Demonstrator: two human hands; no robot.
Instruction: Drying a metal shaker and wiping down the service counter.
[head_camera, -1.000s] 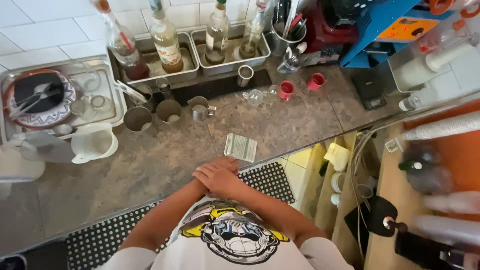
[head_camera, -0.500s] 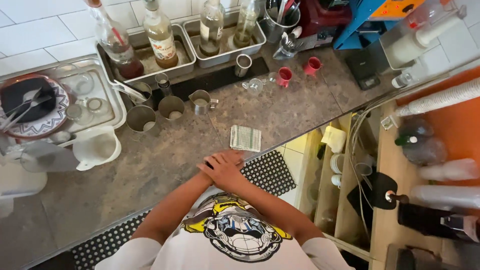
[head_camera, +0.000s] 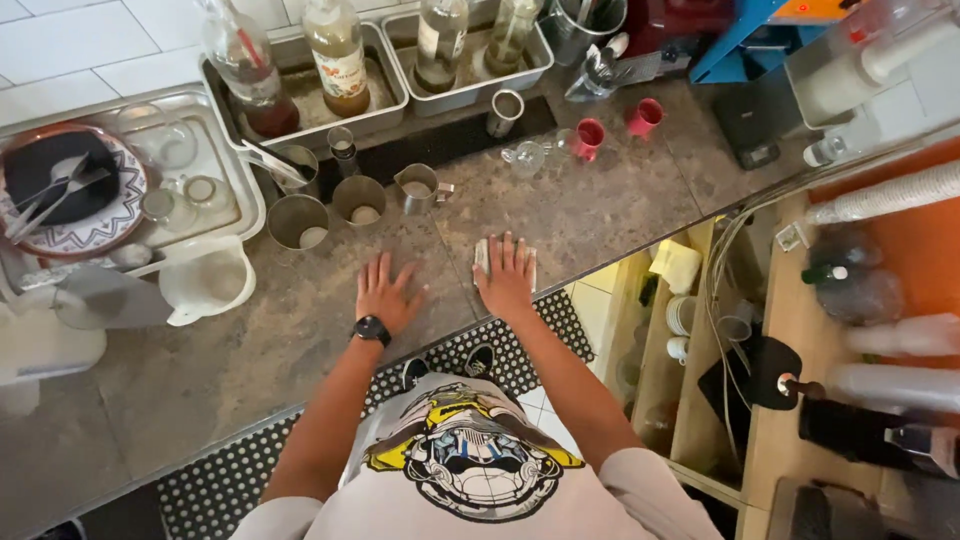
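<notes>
Two hands flat on the tabletop (head_camera: 600, 215): left hand (head_camera: 385, 295), right hand (head_camera: 507, 275); one pale card (head_camera: 482, 256) under the right. One wristwatch (head_camera: 371, 329). Four bottles (head_camera: 338, 50) upright in two steel trays (head_camera: 385, 75). Two red cups (head_camera: 642, 116). Steel cups (head_camera: 298, 221) near the drip mat: six, possibly more, some partly hidden. One white jug (head_camera: 205, 280). One patterned plate (head_camera: 60, 190). One small glass pitcher (head_camera: 525, 157).

Both arms extended toward 12 o'clock; left hand (head_camera: 387, 293) and right hand (head_camera: 505, 274) laid flat, palms down, fingers spread.
</notes>
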